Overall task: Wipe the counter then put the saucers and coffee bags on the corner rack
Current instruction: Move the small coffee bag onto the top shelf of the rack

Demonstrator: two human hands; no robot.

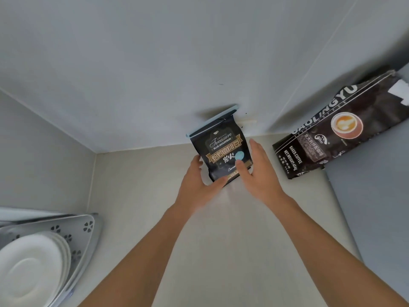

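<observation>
A small black coffee bag [221, 147] with a pale blue top strip stands on the beige counter [221, 229] against the back wall. My left hand [199, 182] cups its lower left corner, thumb under the front edge. My right hand [256, 171] lies against its right side with the thumb on the front face. A larger black coffee bag [336, 127] with a cup picture leans at the right. A stack of white saucers [31, 267] rests on the grey corner rack [86, 231] at the lower left.
Grey walls meet in a corner at the back left. A grey vertical panel [376, 207] bounds the counter on the right, behind the larger bag. Bare counter lies between the rack and my arms.
</observation>
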